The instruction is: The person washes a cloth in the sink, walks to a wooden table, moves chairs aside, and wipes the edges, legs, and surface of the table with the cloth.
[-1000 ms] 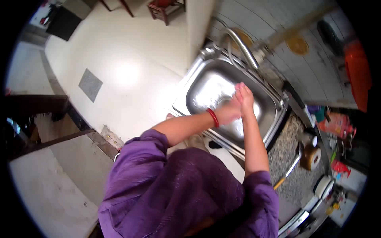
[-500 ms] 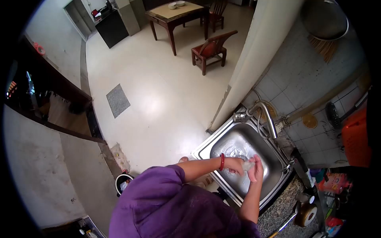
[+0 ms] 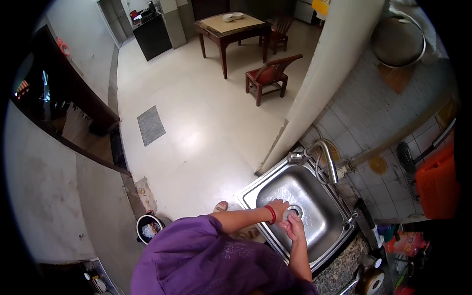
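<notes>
Over the stainless-steel sink, my left hand, with a red bracelet at its wrist, has its fingers bent. Close below it is my right hand, palm partly turned up and fingers curled. Between the hands shows a small translucent whitish thing, too small and too covered to name. Both hands seem to touch it. The round drain lies just behind them, and the basin bottom around it looks wet.
A curved metal faucet rises at the sink's far right. Right of the sink is a speckled counter with a brown lidded pot. A waste bin stands left. Farther off are a wooden table and a chair.
Both hands have moved left and lower over the sink, toward its near side, with the whitish thing between them. The camera view has shifted slightly, so the room appears lower.
</notes>
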### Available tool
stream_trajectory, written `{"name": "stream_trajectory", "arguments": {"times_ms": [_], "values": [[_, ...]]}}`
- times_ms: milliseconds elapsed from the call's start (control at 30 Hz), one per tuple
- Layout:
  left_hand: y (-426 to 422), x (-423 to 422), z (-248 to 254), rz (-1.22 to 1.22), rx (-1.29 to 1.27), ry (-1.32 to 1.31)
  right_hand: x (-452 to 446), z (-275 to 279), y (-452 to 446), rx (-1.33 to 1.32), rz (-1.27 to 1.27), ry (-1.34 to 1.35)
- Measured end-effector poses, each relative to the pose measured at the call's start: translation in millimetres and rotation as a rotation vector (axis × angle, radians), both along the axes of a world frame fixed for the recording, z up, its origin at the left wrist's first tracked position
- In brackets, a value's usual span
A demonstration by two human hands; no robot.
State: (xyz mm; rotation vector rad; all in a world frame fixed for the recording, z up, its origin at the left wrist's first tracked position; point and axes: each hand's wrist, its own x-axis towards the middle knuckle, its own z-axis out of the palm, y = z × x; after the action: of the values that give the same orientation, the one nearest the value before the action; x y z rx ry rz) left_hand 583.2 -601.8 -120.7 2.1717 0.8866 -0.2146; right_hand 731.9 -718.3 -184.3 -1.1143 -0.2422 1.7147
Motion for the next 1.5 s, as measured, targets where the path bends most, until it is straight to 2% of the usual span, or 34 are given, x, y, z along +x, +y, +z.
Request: {"name": "stream_trajectory", "arguments": {"times_ms": [100,200,300,333,400,467,500,533,600,700,800,833,933,967,1067,1100,1200,1233,1333,1367,1467,1500], "values": [[10.5,-15.7,15.3,0.06,0.188,-0.38,-7.2,13.0,4.7,-0.059,-0.176,0.013],[29.4,-14.7,7.8,0.285,-1.424,-0.722,-35.0,42.5,25.8,0.07,-0.333,0.1],[53.2,-49.3,8.4,0.543,-1.456,-0.789,-90.8,81.3,69.5,0.13,-0.416,-0.042],[66.9,-64.0,12.8,0.625,-1.46,-0.816,-104.2,82.6,81.3,0.093,-0.397,-0.188],[95.3,-107.5,26.3,0.578,-1.05,-0.848,-127.4,86.7,106.6,0.013,-0.336,-0.488],[121.5,-150.1,22.3,0.413,-0.238,-0.864,-165.5,101.8,141.3,0.001,-0.211,-0.706],[137.7,-180.2,49.3,0.315,0.262,-0.796,-184.8,104.1,159.8,0.044,-0.177,-0.654],[149.6,-199.2,44.0,0.326,0.339,-0.808,-205.5,108.0,180.7,0.091,-0.146,-0.599],[176.0,-239.4,40.2,0.403,-0.403,-0.843,-245.7,121.0,224.3,0.097,-0.047,-0.498],[213.5,-314.8,58.2,0.443,-0.5,-0.945,-296.7,131.4,273.8,0.157,0.127,-0.331],[240.5,-377.5,47.6,0.586,-0.706,-0.941,-346.5,131.9,315.2,0.163,0.248,-0.285],[244.0,-392.3,45.4,0.731,-0.746,-0.894,-357.8,128.9,326.6,0.168,0.314,-0.293],[253.6,-427.9,38.8,0.969,-0.816,-0.95,-388.2,125.7,362.4,0.265,0.516,-0.532],[256.2,-431.7,32.9,1.041,-0.854,-0.977,-391.1,123.2,373.5,0.333,0.592,-0.75],[275.9,-446.1,23.9,1.15,-1.166,-1.208,-397.7,114.4,412.1,0.608,0.31,-0.805],[287.6,-446.1,37.3,1.172,-1.238,-1.218,-399.1,129.9,426.9,0.473,0.29,-0.416],[331.7,-431.1,38.6,1.105,-1.314,-1.297,-411.7,147.0,477.3,0.459,0.394,0.525],[348.6,-418.7,60.5,1.199,-1.258,-1.243,-422.3,136.2,497.8,0.5,0.476,0.626],[408.5,-407.4,64.3,1.084,-1.257,-1.288,-411.5,143.6,555.7,0.43,0.505,0.703],[428.0,-404.6,71.0,1.154,-1.256,-1.269,-400.0,138.1,578.5,0.457,0.507,0.721],[486.2,-411.8,67.0,0.853,-1.246,-1.388,-358.2,129.9,639.8,0.324,0.483,0.614],[501.2,-412.6,70.4,0.9,-1.232,-1.413,-349.7,127.0,656.6,0.313,0.483,0.547]]}}
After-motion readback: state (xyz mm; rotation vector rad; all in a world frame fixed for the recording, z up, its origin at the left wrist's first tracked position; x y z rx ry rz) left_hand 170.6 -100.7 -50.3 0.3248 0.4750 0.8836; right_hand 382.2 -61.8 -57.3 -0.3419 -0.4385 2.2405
